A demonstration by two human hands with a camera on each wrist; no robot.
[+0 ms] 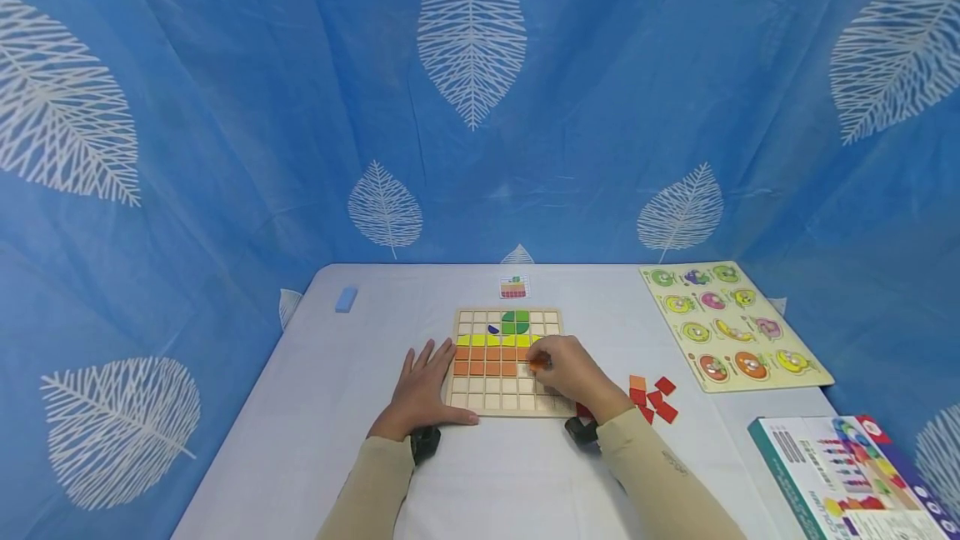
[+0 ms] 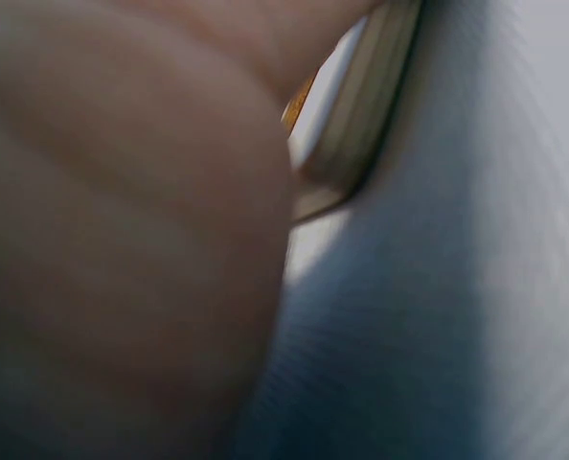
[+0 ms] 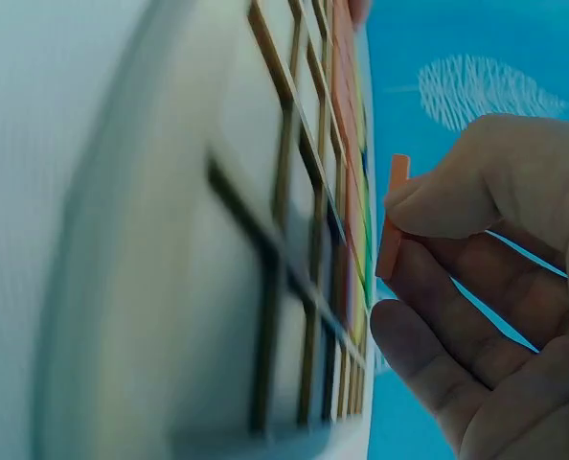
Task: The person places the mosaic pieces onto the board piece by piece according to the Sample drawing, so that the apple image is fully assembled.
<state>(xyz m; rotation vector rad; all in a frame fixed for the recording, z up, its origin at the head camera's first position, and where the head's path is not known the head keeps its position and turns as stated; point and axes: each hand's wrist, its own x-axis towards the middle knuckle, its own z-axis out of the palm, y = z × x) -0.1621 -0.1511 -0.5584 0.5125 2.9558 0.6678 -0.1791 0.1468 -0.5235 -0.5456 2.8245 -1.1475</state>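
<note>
A wooden grid board (image 1: 474,401) lies on the table, with rows of yellow and orange square tiles and a few green and dark blue pieces in its cells. My right hand (image 1: 564,367) is over the board's right side and pinches an orange tile (image 3: 393,217) between thumb and fingers, just off the grid in the right wrist view. My left hand (image 1: 426,388) rests at the board's left edge, fingers spread and thumb along the near left corner. In the left wrist view the palm (image 2: 122,230) hides most of the board.
Loose red tiles (image 1: 665,412) and an orange tile (image 1: 637,382) lie right of the board. Behind it is a small picture card (image 1: 514,287). A blue block (image 1: 347,299) sits back left; a fruit puzzle board (image 1: 738,327) and a box (image 1: 847,473) are at right.
</note>
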